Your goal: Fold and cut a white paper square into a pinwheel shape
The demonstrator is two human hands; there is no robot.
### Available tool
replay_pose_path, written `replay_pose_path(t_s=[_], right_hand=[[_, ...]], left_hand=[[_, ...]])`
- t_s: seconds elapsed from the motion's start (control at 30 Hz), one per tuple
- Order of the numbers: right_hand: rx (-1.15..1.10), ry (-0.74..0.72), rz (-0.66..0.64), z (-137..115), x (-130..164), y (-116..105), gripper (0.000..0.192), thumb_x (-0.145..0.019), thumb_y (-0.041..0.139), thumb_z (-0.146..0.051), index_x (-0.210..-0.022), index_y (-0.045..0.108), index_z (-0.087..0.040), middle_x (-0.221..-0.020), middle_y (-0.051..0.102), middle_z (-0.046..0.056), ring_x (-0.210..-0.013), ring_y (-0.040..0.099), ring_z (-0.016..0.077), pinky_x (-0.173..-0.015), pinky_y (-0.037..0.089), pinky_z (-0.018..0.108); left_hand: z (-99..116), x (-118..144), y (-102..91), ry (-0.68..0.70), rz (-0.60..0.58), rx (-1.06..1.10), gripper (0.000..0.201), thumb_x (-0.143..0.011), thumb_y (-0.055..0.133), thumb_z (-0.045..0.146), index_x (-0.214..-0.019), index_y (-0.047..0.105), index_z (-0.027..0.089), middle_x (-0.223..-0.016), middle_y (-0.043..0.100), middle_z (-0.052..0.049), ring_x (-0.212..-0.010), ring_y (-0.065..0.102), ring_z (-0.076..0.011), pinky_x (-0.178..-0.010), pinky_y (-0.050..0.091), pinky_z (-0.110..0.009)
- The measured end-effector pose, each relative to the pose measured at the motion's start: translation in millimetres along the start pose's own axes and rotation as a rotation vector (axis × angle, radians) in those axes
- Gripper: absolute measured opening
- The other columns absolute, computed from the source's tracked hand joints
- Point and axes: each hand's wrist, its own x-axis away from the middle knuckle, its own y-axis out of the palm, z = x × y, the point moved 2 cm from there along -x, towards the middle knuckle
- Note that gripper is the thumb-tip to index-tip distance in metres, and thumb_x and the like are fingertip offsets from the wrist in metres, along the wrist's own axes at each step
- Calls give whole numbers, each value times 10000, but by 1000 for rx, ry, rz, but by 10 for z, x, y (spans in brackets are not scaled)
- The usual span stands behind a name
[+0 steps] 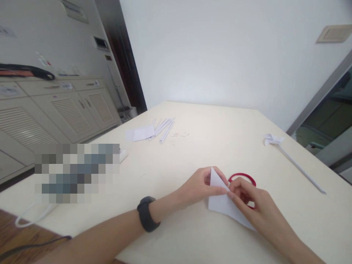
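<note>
So left hand (202, 185) and right hand (254, 201) have fingers pinching white paper (216, 202), lower right of frame, probably to steady it

White paper (218, 201), red looped handle (242, 174)
Plain cream tabletop (209, 143), black wristband (148, 218), white pinwheel (272, 139), brown wood-patterned floor (11, 234).

This looks like a room in a home, though a small office cannot be ruled out: left of the pale table (209, 146) runs a low cream cabinet (68, 110) with louvred doors and drawers bearing paper labels (66, 86), beyond the table rises a plain white wall (206, 55), what seems a dark doorway (122, 55) stands past the table's far left corner, a switch-like plate (335, 33) hangs up to the table's right, and wood-look flooring (27, 236) shows below its near left edge
</note>
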Motion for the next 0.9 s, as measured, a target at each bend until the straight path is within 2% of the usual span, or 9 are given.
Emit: replay_pose_path(t_s=[0.2,0.37,0.63,0.77,0.9], right_hand=[[-47,-27,39,-26,0,-33,107,-869,485,-277,-777,466,-224,-696,542,-9,-603,511,146,-509,365,247],[-74,-69,52,-35,-11,-72,113,-876,455,-254,-770,474,-220,-851,576,20,-778,540,172,-670,438,292],[-157,-7,30,24,-47,-106,133,-870,481,-295,-763,490,-217,-858,552,12,-718,509,147,-674,446,290],[-174,-31,39,25,-60,-103,143,-873,489,-294,-754,490,-213,-844,547,16,-771,521,161,-677,440,284],[-180,-60,29,11,-44,-83,126,-881,486,-280,-773,495,-215,-866,551,20,-833,531,170,-690,442,280]], left_hand=[[49,21,18,0,5,25,181,-725,697,284,-823,617,156,-779,598,-21,-737,545,-131,-659,412,-244],[71,25,27,-27,25,41,153,-717,709,256,-800,644,145,-769,624,-23,-730,559,-122,-660,409,-227],[117,35,12,-7,48,24,141,-759,674,269,-816,631,148,-800,629,-27,-743,572,-125,-692,417,-241],[139,44,40,-61,11,33,150,-758,674,255,-860,623,158,-855,615,-23,-786,569,-133,-717,418,-250],[106,48,43,-73,28,17,140,-768,663,272,-829,619,154,-784,597,-8,-740,549,-120,-668,397,-230]])
